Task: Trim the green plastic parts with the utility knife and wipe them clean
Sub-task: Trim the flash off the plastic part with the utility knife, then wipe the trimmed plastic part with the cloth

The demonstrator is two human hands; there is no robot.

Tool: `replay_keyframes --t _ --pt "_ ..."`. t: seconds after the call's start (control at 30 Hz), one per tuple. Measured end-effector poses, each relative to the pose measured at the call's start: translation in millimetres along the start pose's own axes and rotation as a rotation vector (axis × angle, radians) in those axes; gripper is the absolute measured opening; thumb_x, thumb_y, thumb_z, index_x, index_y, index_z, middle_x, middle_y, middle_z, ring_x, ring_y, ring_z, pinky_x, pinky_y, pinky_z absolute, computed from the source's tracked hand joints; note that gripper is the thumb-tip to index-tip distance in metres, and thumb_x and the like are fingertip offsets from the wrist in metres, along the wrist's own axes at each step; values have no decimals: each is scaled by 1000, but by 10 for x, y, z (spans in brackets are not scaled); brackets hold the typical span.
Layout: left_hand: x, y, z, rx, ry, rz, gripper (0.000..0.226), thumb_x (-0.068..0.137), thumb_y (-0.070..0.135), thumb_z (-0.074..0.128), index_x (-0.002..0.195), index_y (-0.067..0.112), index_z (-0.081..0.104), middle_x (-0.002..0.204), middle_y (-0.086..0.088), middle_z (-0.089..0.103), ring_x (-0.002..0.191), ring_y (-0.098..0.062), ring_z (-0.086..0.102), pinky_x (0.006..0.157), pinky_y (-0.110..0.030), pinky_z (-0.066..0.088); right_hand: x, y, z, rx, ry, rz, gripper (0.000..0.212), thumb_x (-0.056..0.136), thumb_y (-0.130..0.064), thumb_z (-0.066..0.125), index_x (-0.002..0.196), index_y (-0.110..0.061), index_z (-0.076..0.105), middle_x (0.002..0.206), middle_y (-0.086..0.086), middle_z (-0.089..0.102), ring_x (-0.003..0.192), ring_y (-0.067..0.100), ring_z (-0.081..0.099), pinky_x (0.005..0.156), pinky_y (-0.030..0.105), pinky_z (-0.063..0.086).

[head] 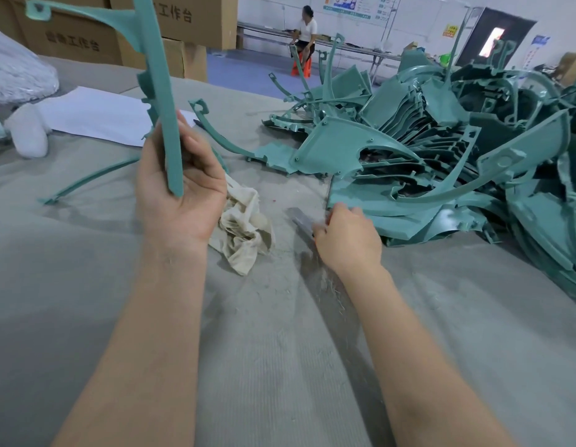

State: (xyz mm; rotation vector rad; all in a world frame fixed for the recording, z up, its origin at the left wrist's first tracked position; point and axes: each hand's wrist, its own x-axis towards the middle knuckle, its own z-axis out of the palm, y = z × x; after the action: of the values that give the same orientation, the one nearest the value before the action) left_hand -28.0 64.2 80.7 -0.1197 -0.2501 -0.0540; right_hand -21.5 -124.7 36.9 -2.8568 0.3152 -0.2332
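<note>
The left hand (180,191) has its fingers curled round the lower end of a green part (157,75), held upright. The right hand (346,238) touches the knife (301,221) on the table (280,350) beside the pile (441,150); the blur hides whether it grips it. The rag (244,227) lies between the hands. The step seems to be trimming, so the next move is to bring the knife to the part's edge.

near: bare cloth-covered table (280,366) | right: green parts pile (441,150) blocks

Grey cloth-covered table (280,350): green parts pile (441,162), crumpled rag (244,233), white sheet (96,116).
</note>
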Motion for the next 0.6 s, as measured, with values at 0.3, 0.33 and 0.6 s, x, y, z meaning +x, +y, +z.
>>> replay_keyframes --t 0.3,0.33,0.6 --pt "72 35 -39 54 118 62 26 100 9 44 88 -5 62 71 -14 68 55 -21 67 50 -23 55 2 -1213 232 54 -132 -329 45 95 -33 48 138 -21 41 138 13 44 129 36 38 106 45 29" --pt "88 26 -47 95 156 87 23 100 8 44 91 -4 61 73 -13 67 57 -20 66 51 -22 55 19 -1277 282 -14 -152 -319 40 98 -29 42 137 -20 42 136 13 47 128 36 40 104 45 30" --pt "151 -58 -144 401 344 126 13 98 12 51 92 6 62 81 -6 68 64 -15 66 54 -21 55 371 -801 -365 659 110 -75 43 103 -44 36 96 -10 62 95 10 64 86 26 58 74 30 41"
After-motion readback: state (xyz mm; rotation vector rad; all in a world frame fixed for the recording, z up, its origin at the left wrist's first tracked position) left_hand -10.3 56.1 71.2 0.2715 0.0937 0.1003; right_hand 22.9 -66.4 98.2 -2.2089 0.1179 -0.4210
